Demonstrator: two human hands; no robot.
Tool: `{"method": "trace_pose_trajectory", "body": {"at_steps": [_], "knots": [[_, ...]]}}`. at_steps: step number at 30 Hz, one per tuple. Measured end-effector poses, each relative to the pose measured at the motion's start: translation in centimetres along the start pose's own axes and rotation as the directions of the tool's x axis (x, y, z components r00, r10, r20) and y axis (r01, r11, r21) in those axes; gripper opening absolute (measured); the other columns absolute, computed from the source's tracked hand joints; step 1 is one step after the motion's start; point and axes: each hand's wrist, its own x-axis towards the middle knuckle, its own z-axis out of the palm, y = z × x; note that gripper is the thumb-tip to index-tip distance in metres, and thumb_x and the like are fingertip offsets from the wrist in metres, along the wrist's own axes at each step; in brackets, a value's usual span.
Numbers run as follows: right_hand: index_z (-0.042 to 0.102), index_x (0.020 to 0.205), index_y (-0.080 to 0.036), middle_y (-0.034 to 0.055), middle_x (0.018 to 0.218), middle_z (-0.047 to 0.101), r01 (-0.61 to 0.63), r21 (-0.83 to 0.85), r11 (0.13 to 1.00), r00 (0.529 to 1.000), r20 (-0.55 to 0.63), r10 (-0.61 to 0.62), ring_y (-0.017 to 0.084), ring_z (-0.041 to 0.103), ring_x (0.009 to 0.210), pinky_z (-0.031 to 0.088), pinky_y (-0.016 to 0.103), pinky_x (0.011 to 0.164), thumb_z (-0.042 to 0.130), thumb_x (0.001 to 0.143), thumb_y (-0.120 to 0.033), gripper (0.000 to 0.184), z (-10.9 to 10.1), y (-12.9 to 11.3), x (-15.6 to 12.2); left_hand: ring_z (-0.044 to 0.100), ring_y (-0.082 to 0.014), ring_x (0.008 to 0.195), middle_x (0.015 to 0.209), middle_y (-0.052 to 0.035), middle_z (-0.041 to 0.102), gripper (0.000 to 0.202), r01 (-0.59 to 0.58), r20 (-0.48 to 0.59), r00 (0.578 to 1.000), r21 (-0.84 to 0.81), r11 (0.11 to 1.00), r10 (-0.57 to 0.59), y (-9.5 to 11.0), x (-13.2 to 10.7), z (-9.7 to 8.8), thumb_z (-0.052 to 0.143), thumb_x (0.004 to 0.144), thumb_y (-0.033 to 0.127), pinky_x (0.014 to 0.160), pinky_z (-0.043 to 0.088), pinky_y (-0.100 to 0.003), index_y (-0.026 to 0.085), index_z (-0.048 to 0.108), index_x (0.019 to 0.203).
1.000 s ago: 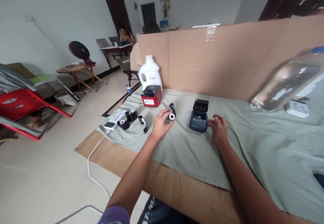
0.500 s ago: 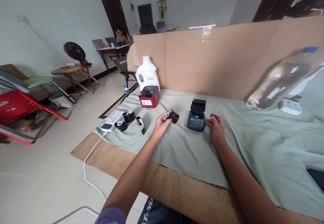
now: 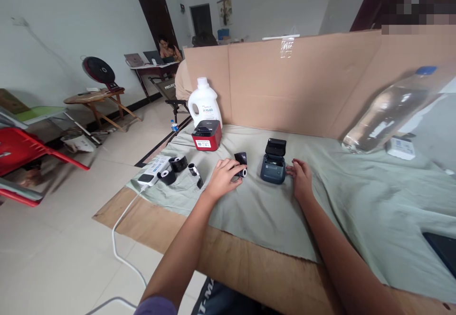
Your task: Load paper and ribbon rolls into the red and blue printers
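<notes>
My left hand [image 3: 221,178] is closed on a small black label roll [image 3: 241,158]. Its white core faces right, and a short black strip stands up from it; the fingers cover part of the roll. To its right is a dark blue label printer [image 3: 273,171] with its black lid [image 3: 276,147] raised. My right hand [image 3: 301,176] rests beside the printer's right side, fingers loosely bent and apart, with the fingertips at or very near the casing. Farther left lie two black rolls with white cores [image 3: 167,177] [image 3: 178,163] and a partly unwound strip roll [image 3: 194,172].
A red and black box-shaped device [image 3: 206,137] stands before a white jug [image 3: 204,103]. Behind them rises a cardboard panel [image 3: 285,87]. A white power strip [image 3: 155,170] lies at left, its cable hanging off. A large bottle [image 3: 388,108] leans at right, near a dark phone-like slab [image 3: 441,251].
My left hand has turned palm down and lowered the roll slightly, so its white core now points right. My right hand has stayed beside the printer. The camera view has shifted a little.
</notes>
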Motion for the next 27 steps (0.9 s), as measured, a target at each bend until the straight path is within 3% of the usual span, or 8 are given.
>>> {"method": "trace_pose_trajectory", "body": {"at_steps": [4, 7, 11, 16, 22, 25, 27], "knots": [[0.061, 0.098, -0.023, 0.0003, 0.096, 0.060, 0.001, 0.005, 1.000, 1.000, 0.004, -0.001, 0.013, 0.061, 0.074, 0.050, 0.027, 0.064, 0.069, 0.073, -0.049, 0.037, 0.0, 0.0, 0.0, 0.059, -0.0265, 0.110, 0.118, -0.0064, 0.069, 0.044, -0.014, 0.024, 1.000, -0.067, 0.998, 0.016, -0.3, 0.0, 0.0, 0.063, 0.083, 0.020, 0.098, 0.040, -0.043, 0.027, 0.065, 0.126], [0.062, 0.098, -0.023, 0.0004, 0.097, 0.060, -0.005, 0.002, 1.000, 1.000, 0.004, 0.005, 0.013, 0.061, 0.075, 0.050, 0.027, 0.064, 0.069, 0.073, -0.048, 0.036, 0.0, -0.1, -0.1, 0.064, -0.0250, 0.106, 0.116, -0.0067, 0.071, 0.044, 0.093, -0.050, 0.992, -0.299, 0.950, -0.113, -0.4, 0.0, 1.1, 0.063, 0.082, 0.020, 0.098, 0.045, -0.041, 0.025, 0.065, 0.126], [0.062, 0.097, -0.023, 0.0001, 0.095, 0.061, 0.002, -0.002, 1.000, 1.000, 0.001, -0.002, 0.014, 0.061, 0.074, 0.050, 0.027, 0.063, 0.069, 0.073, -0.049, 0.036, 0.0, -0.2, -0.1, 0.066, -0.0224, 0.102, 0.113, -0.0069, 0.072, 0.046, 0.244, -0.075, 0.928, -0.619, 0.747, -0.366, -0.5, 0.1, 2.4, 0.065, 0.078, 0.021, 0.087, 0.052, -0.032, 0.020, 0.065, 0.124], [0.062, 0.096, -0.023, 0.0001, 0.095, 0.061, 0.010, 0.000, 1.000, 1.000, 0.006, -0.010, 0.013, 0.061, 0.073, 0.050, 0.027, 0.063, 0.069, 0.073, -0.049, 0.036, 0.0, -0.1, -0.1, 0.065, -0.0196, 0.096, 0.105, -0.0067, 0.071, 0.036, 0.244, -0.073, 0.893, -0.750, 0.615, -0.444, -0.6, 0.5, 2.3, 0.064, 0.073, 0.021, 0.086, 0.051, -0.030, 0.018, 0.067, 0.109], [0.062, 0.097, -0.023, 0.0005, 0.097, 0.061, 0.003, 0.006, 1.000, 1.000, 0.012, -0.003, 0.013, 0.062, 0.073, 0.050, 0.026, 0.062, 0.070, 0.073, -0.048, 0.035, -0.1, 0.3, 0.2, 0.065, -0.0193, 0.091, 0.099, -0.0052, 0.070, 0.034, 0.273, 0.013, 0.807, -0.894, 0.355, -0.590, -1.0, 0.7, 1.9, 0.061, 0.075, 0.032, 0.078, 0.051, -0.029, 0.018, 0.066, 0.105], [0.062, 0.097, -0.024, 0.0004, 0.096, 0.062, 0.006, -0.001, 1.000, 1.000, 0.013, -0.006, 0.013, 0.062, 0.073, 0.051, 0.026, 0.062, 0.071, 0.072, -0.048, 0.036, -0.1, 0.3, 0.2, 0.066, -0.0205, 0.097, 0.105, -0.0064, 0.071, 0.038, 0.250, 0.076, 0.811, -0.941, 0.227, -0.580, -1.1, 0.6, 1.9, 0.062, 0.076, 0.035, 0.084, 0.050, -0.030, 0.019, 0.068, 0.110], [0.062, 0.097, -0.024, 0.0002, 0.097, 0.062, 0.004, -0.001, 1.000, 1.000, 0.016, -0.004, 0.013, 0.062, 0.074, 0.051, 0.026, 0.062, 0.070, 0.072, -0.048, 0.036, -0.1, 0.2, 0.2, 0.065, -0.0213, 0.102, 0.108, -0.0071, 0.071, 0.041, 0.229, 0.088, 0.827, -0.955, 0.190, -0.555, -1.1, 0.5, 1.9, 0.067, 0.076, 0.035, 0.089, 0.049, -0.032, 0.019, 0.068, 0.114]]}}
